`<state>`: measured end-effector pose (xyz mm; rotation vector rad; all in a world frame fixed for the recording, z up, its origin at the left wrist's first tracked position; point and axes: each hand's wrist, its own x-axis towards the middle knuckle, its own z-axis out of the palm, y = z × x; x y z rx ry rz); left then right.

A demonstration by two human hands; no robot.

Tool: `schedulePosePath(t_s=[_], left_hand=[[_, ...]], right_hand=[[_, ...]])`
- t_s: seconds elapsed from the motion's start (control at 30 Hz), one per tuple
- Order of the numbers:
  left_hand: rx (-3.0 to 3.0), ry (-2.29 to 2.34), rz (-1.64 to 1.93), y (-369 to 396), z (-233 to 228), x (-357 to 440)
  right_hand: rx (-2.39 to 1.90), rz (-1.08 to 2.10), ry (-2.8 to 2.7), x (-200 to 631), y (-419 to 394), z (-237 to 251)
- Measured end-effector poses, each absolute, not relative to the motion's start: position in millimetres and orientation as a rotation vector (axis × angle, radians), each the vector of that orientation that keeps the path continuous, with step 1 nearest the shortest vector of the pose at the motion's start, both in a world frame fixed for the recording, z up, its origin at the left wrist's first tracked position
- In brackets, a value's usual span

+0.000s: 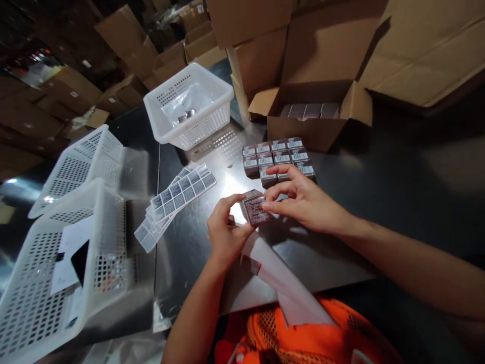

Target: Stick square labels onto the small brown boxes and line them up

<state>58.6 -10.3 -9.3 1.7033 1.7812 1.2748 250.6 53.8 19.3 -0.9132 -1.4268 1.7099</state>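
My left hand (229,227) is closed round the left side of a small dark brown box (257,211) with pale printing on its face. My right hand (299,197) has its thumb and a finger pinched at the box's right edge, the index finger reaching out above. Below the box, a whitish, see-through label sheet (280,278) hangs over the table edge towards my lap, with a dark patch near its upper end. Just beyond my right hand stand several similar small boxes (281,157) in rows, barcode labels facing me.
Overlapping sheets of grey labels (184,194) lie to the left. A white basket (204,134) holding plastic bags stands behind them. More perforated baskets (109,242) sit at far left. An open carton (303,132) with small boxes inside stands at the back.
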Motion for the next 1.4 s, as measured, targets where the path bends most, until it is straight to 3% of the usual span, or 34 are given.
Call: schedulePosePath(t_s=[0.67,1.0,1.2,1.4], left_hand=[[1.636,1.801,1.387,-10,-1,62],[1.264,2.248,1.591,6,-2,46],[1.216,2.282,1.466,8,-4,49],[1.203,2.313,1.403,13,-8,42]], right_hand=[[-0.925,1.532,-1.360,245,61,6],[-0.624,0.735,-2.291,232,19,-1],[-0.682,0.674,-2.402,228,16,-10],[-0.479,0.101,-2.454,229,14,-14]])
